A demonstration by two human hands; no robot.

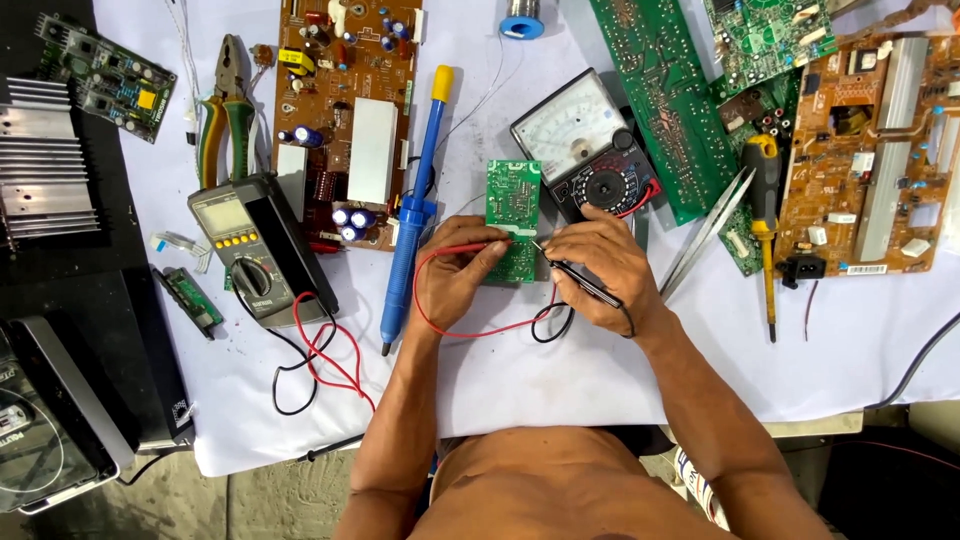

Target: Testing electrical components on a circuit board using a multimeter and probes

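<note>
A small green circuit board [514, 205] lies on the white table cover [560, 370] in front of me. My left hand [455, 280] holds a red test probe [470, 247], its tip touching the board's lower part. My right hand [600, 268] grips a black test probe [580, 280], tip also on the board's lower right edge. Red and black leads [500, 328] loop beneath my hands. An analog multimeter [585, 145] with a white dial face sits just behind the board.
A blue desoldering pump [415, 215] lies left of my left hand. Further left are a digital multimeter [255, 245], a brown circuit board [345, 110] and pliers [225, 110]. Right: tweezers [705, 235], a yellow-handled screwdriver [765, 220], more boards [870, 150].
</note>
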